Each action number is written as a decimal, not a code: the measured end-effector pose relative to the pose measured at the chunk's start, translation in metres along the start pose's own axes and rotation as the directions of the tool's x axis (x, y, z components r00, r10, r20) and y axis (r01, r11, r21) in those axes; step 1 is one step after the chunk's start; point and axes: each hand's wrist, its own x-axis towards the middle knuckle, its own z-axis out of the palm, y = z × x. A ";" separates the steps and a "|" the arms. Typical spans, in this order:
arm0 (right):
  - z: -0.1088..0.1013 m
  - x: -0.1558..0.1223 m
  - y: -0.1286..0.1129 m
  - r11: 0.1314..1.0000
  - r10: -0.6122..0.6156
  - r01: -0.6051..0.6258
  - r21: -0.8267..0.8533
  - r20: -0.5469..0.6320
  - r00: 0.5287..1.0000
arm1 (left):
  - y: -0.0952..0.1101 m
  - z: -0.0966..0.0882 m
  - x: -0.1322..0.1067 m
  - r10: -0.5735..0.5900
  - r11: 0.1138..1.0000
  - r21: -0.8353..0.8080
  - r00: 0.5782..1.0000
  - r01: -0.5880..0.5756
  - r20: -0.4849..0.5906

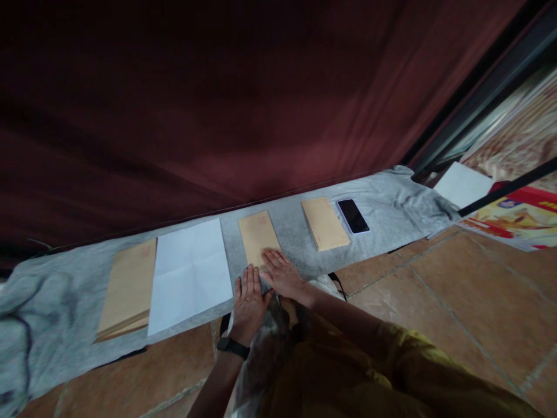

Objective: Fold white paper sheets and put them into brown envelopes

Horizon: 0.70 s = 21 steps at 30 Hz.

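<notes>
A brown envelope lies on the grey cloth in front of me. My right hand lies flat on its near end, fingers stretched out. My left hand rests flat beside it on the cloth at the envelope's near left corner, fingers together and extended, a black watch on the wrist. Neither hand grips anything. A white sheet of paper with fold creases lies just left of my hands.
A stack of brown envelopes sits at the left, another brown envelope stack at the right with a black phone beside it. Dark red curtain behind the cloth. Tiled floor, white paper and a printed poster at the right.
</notes>
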 end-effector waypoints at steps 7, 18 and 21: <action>0.013 0.027 0.006 0.999 0.050 -0.050 -0.012 0.027 0.998 | 0.001 0.000 0.001 -0.033 0.999 -0.036 0.999 0.033 0.004; 0.009 0.064 0.019 0.995 0.092 -0.090 -0.044 0.066 0.994 | 0.002 -0.004 0.001 -0.026 0.998 -0.054 1.000 0.025 -0.011; 0.005 0.069 0.019 0.993 0.115 -0.111 -0.045 0.093 0.989 | 0.003 -0.004 0.001 -0.031 0.998 -0.051 0.999 0.030 -0.019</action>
